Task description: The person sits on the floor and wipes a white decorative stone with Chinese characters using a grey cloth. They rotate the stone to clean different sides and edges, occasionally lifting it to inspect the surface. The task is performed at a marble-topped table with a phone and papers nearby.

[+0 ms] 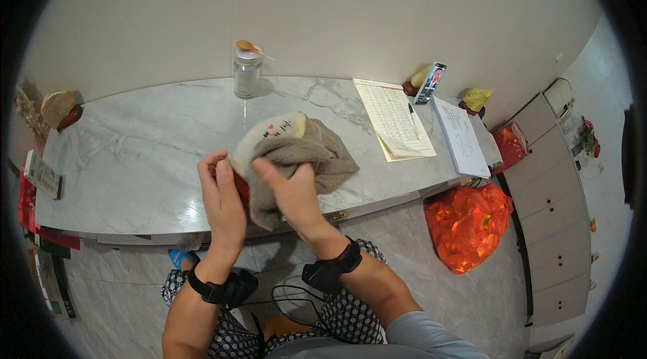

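Note:
In front of me, a carved stone, pale with dark marks and a small red one, is partly wrapped in a grey-brown cloth. It is tilted over the marble-patterned tabletop. My left hand grips the reddish-brown lower edge at the left. On the right, my right hand lies against the cloth with its thumb stretched out; its fingers are partly hidden in the folds. Whether the stone's underside touches the tabletop cannot be seen.
A lidded glass jar with a spoon on top stands by the wall. Rightward lie a handwritten pad with a pen, a propped phone and a notebook. A red plastic bag sits on the floor; a black cable crosses my lap.

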A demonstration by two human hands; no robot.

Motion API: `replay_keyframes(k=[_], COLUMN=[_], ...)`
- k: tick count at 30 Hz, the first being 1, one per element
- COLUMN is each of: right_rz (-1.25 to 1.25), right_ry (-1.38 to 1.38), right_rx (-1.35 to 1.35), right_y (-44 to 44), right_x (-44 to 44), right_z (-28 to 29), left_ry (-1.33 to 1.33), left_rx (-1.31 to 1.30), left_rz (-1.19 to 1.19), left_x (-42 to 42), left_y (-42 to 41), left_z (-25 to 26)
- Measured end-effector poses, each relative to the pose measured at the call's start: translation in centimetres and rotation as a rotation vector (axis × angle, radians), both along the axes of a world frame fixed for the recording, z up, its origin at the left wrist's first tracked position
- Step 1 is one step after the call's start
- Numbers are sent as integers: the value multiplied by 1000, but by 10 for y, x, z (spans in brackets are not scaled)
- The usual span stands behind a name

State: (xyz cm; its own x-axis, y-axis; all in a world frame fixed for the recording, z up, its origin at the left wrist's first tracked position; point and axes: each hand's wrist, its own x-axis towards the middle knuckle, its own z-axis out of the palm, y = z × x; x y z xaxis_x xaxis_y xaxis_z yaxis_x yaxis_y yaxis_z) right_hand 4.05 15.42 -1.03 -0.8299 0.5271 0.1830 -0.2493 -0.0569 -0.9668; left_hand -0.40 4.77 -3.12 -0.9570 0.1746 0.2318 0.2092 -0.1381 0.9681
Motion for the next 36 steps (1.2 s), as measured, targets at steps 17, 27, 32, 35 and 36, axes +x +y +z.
replay_keyframes(k=[17,27,32,35,36], right_rz=[-253,-163,58,238,241], right_ry=[117,140,-47,80,129], right_rx=[22,-207,10,173,115], right_y=[30,20,0,-9,-11], right_x=[-10,-10,1,0,-1], right_z=[2,-12,-15,-13,-14], left_ry=[99,9,-258,-444,-488], left_rx=[-33,24,209,463,488], left_rz=[-100,-69,-152,-282,-313], left_x=[18,11,0,-6,-6], left_y=[3,-4,-10,-12,-14], left_z=[18,7,3,-1,4])
